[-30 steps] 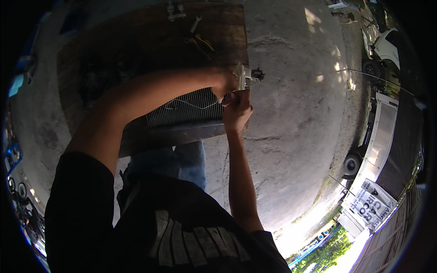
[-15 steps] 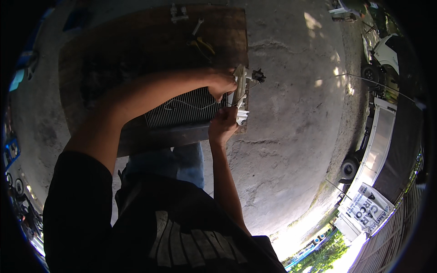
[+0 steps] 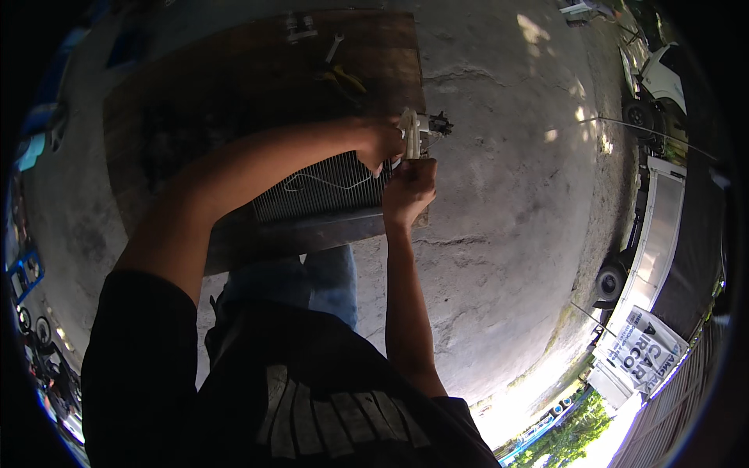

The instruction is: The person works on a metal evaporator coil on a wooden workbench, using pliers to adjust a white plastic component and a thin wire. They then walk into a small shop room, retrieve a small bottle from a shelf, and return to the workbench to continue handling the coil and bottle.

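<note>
At the right end of a finned metal radiator-like unit, my left hand is closed against a pale, elongated fitting. Just below it, my right hand has curled fingers at that fitting's lower part; exactly what they pinch is hidden. A thin pale wire runs loosely across the fins. A small black part juts out past the fitting's right side. All of this rests on a dark wooden board.
Yellow-handled pliers, a wrench and small metal brackets lie on the board's far part. Around it is cracked concrete. A white truck with a banner stands right; wheels and blue items are at the left.
My right hand moved down and left around half a second ago, uncovering more of the fitting, and is now back up and right against it. My left hand stays nearly in place.
</note>
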Motion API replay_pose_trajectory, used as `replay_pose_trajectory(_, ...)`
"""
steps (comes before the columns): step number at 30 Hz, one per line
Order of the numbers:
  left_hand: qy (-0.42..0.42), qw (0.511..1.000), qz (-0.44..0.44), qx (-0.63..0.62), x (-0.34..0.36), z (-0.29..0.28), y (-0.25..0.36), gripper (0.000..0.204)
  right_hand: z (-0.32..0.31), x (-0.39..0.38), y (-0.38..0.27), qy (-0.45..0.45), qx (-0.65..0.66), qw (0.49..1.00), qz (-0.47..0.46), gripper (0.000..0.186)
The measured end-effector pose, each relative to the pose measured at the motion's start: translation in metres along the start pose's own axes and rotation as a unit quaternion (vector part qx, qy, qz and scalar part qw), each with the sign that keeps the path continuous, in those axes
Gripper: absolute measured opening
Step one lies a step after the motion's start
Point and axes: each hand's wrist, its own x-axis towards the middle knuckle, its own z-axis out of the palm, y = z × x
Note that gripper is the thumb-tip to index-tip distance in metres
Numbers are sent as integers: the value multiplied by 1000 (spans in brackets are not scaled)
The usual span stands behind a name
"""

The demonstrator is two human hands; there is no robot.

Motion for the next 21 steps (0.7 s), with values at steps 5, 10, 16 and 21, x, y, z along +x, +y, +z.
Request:
replay_pose_trajectory(5,-2,1000,3,10,1,1,1,36,-2,6,-8,-37,37,997,53,11)
replay_pose_trajectory(10,-8,1000,-1,-3,-2,-4,0,37,-9,0,-12,-67,104,987,107,10)
replay_pose_trajectory(16,33,999,8,-16,-3,-1,0,40,-12,-33,-16,-38,0,992,118,10)
replay_pose_trajectory(21,46,999,11,-12,-1,3,-1,43,-9,-46,-23,-30,21,987,159,11)
